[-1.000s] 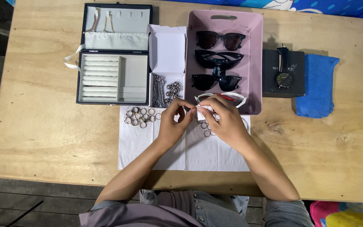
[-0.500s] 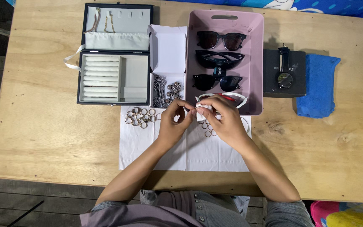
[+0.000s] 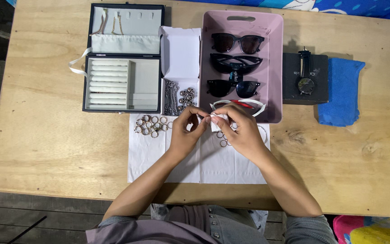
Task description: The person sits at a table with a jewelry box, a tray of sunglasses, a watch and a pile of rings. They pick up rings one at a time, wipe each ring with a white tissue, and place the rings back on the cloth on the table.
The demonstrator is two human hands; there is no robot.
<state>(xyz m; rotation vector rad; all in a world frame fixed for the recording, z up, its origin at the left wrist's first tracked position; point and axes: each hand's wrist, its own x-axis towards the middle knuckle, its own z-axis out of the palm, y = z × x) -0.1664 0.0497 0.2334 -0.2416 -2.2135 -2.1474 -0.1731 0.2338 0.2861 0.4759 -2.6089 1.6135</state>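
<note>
My left hand (image 3: 187, 129) and my right hand (image 3: 240, 129) meet over a white cloth (image 3: 168, 158) spread on the wooden table. My right hand pinches a small white wad of tissue (image 3: 218, 122). My left fingertips press against it, holding something tiny that I cannot make out, perhaps a ring. A cluster of several metal rings (image 3: 149, 125) lies on the cloth left of my left hand. A few more rings (image 3: 224, 140) lie under my right hand.
An open black jewellery box (image 3: 123, 58) stands at back left. A white box (image 3: 179, 97) with chains and rings is beside it. A pink tray (image 3: 271, 68) holds several sunglasses. A watch on a black box (image 3: 304, 79) and a blue cloth (image 3: 341, 92) lie to the right.
The hands stay together in the same spot; only the fingers shift slightly around the tissue.
</note>
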